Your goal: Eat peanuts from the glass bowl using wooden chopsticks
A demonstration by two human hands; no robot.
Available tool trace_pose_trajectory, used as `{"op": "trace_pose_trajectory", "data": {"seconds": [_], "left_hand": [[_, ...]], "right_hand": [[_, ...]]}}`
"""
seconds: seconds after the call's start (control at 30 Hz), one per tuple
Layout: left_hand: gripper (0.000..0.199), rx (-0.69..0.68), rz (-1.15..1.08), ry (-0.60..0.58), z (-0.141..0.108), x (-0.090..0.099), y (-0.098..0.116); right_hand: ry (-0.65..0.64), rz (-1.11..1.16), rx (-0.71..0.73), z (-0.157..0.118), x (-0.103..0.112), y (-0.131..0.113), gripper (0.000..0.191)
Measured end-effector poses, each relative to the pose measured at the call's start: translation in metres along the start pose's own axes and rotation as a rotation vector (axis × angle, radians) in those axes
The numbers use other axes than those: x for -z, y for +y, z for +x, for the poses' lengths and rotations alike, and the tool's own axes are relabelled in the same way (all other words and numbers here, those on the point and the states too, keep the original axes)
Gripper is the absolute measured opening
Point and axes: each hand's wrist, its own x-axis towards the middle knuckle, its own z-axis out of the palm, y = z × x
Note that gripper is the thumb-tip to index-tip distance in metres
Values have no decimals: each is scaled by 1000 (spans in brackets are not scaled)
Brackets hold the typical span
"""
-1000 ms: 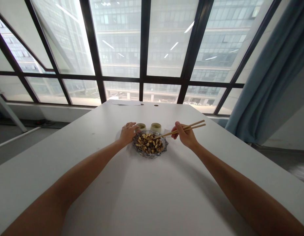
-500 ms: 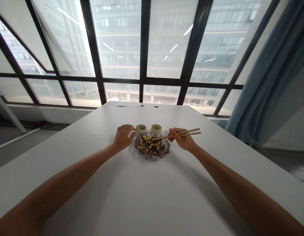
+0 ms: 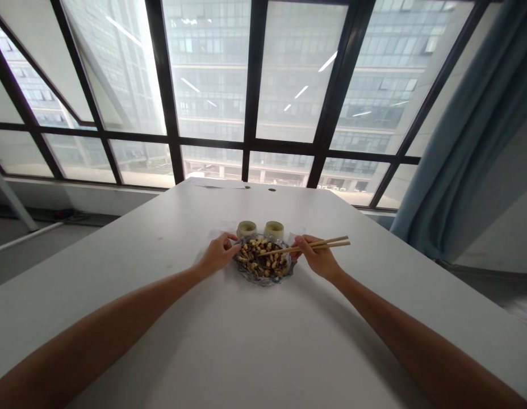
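A clear glass bowl with a wavy rim [image 3: 263, 281] stands on the white table, full of pale nuts [image 3: 275, 262] mixed with dark striped seeds. My left hand [image 3: 221, 253] pinches the bowl's left rim between thumb and curled fingers. In my right hand [image 3: 318, 258], at the bowl's right side, is a pair of wooden chopsticks [image 3: 329, 242]. Their tips reach into the nuts and seeds near the middle; whether anything is caught between them is too small to tell. Just behind the bowl are two small pale-green cups [image 3: 247, 229], side by side.
The white table [image 3: 263, 352] stretches away to large dark-framed windows [image 3: 300, 74]. Papers [image 3: 216, 183] lie at its far edge, near a small round brown spot [image 3: 272, 190]. A blue curtain [image 3: 455, 142] hangs on the right. A white metal frame [image 3: 12, 193] stands at the left.
My left hand has moved from beside the left cup down onto the bowl's rim, its fingers curling in. The chopstick tips have shifted slightly left and deeper into the contents. The view has tilted a little.
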Motion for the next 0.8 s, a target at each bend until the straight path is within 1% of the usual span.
{"op": "trace_pose_trajectory", "data": {"seconds": [0.1,0.23,0.27,0.3,0.37,0.47,0.53,0.63,0.7,0.8], "left_hand": [[28,22,-22,11,4,1,-5],[29,26,-51,-25,7,2,-10],[29,25,-54,-30,8,2,-11],[30,25,-56,-33,8,2,-12],[30,26,-60,-34,9,2,-12],[36,37,-64,-32,10,2,-13],[42,54,-63,-36,11,3,-14],[51,73,-68,-51,12,3,-15],[53,81,-82,-62,12,3,-17],[53,96,-119,-88,12,2,-18]], "right_hand": [[67,-6,17,-1,-1,6,53],[184,35,48,-1,-1,8,55],[191,28,63,-1,-1,8,54],[178,8,79,-2,-2,8,53],[103,-62,95,-4,-3,8,49],[7,-104,73,-7,-7,5,49],[2,-73,66,-9,-8,2,52],[71,-11,67,-10,-9,-3,56],[93,26,46,-10,-8,-5,57],[40,17,22,-10,-8,-5,57]]}}
